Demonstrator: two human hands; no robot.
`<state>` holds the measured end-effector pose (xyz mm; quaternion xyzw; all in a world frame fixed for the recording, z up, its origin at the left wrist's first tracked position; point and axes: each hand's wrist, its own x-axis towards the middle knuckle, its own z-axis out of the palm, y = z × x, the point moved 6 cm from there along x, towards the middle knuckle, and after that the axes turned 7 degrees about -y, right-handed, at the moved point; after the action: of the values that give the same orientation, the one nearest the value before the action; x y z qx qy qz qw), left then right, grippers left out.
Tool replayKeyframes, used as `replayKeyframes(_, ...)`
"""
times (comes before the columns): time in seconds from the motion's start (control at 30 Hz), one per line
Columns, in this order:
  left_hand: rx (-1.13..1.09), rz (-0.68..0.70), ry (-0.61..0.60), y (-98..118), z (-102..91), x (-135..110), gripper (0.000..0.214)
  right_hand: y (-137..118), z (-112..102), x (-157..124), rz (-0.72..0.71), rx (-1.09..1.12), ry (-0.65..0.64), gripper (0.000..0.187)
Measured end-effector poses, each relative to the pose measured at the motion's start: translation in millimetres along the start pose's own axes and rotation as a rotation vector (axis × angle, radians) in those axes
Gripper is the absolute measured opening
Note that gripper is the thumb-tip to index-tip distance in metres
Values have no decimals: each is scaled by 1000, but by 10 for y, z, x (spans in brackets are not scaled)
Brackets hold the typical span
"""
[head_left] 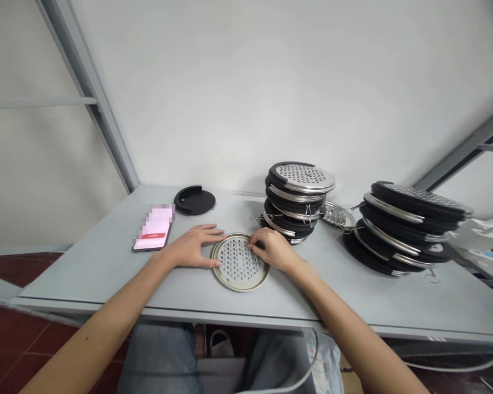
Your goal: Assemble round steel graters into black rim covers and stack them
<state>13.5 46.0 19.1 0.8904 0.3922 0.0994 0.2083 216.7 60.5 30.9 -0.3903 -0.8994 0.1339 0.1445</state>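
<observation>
A round metal grater plate (pixel 240 261) with a raised rim and rows of grating holes lies flat on the grey table in front of me. My left hand (pixel 195 247) is open with its fingers spread, fingertips touching the plate's left rim. At the plate's upper right, my right hand (pixel 274 249) has its fingers curled together over the surface. What sits between those fingertips, if anything, is hidden; a small dark patch shows there. Behind the left hand lies a round black holder (pixel 201 202) with a raised curved edge.
A phone (pixel 152 232) with a lit screen lies at the left. Just behind my right hand stands a stack of graters in black holders (pixel 298 202). Another such stack (pixel 406 230) leans farther right, with a loose grater plate (pixel 337 215) between them. Wire hooks (pixel 308 213) stick out.
</observation>
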Motion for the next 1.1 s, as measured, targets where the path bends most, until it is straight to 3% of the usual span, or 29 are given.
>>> replayKeyframes(0.37,99,-20,67,80,10,5,70,-100,2,-14,-17,-46,-4,15)
replayKeyframes(0.5,110,44,96,130,-13,-12,55,-98,11,-44,-18,-24,3,11)
replayKeyframes(0.6,137,90,91,160,-11,-13,45,-107,11,-60,-40,-27,33,17)
replayKeyframes(0.77,179,73,58,139,10,2,46,-186,35,-25,-121,-22,95,26)
replayKeyframes(0.9,204,89,47,142,3,26,45,-204,147,24,-170,4,-3,47)
replayKeyframes(1.1,228,92,40,117,-5,75,46,-174,195,36,-157,61,-61,45)
